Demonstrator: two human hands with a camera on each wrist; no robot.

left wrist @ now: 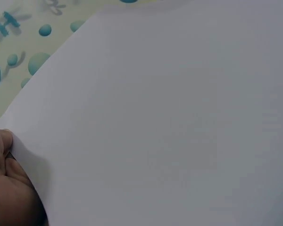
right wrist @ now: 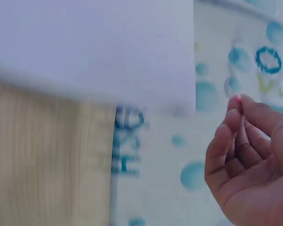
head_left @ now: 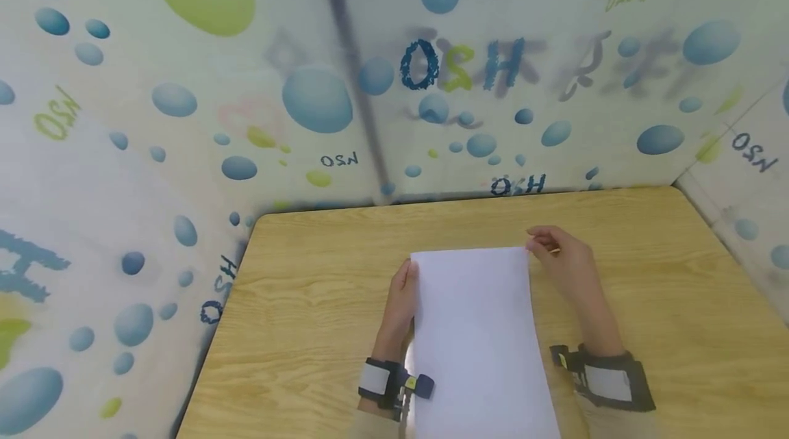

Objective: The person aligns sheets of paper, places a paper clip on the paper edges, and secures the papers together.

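A blank white sheet of paper (head_left: 474,329) is held up in front of the person, over the wooden table. At its upper left edge, the left hand (head_left: 402,292) grips it; in the left wrist view that hand (left wrist: 12,176) shows at the lower left, partly behind the sheet (left wrist: 155,113). Close by the upper right corner is the right hand (head_left: 564,261), with fingers curled. In the right wrist view the thumb and forefinger tips of this hand (right wrist: 250,155) meet, apart from the paper (right wrist: 99,47), and nothing clear shows between them.
The wood-grain table (head_left: 308,288) extends to both sides of the paper. Behind it and at the left stands a pale wall covering (head_left: 382,124) with blue and green bubbles and lettering. Each wrist wears a dark strap with a small camera.
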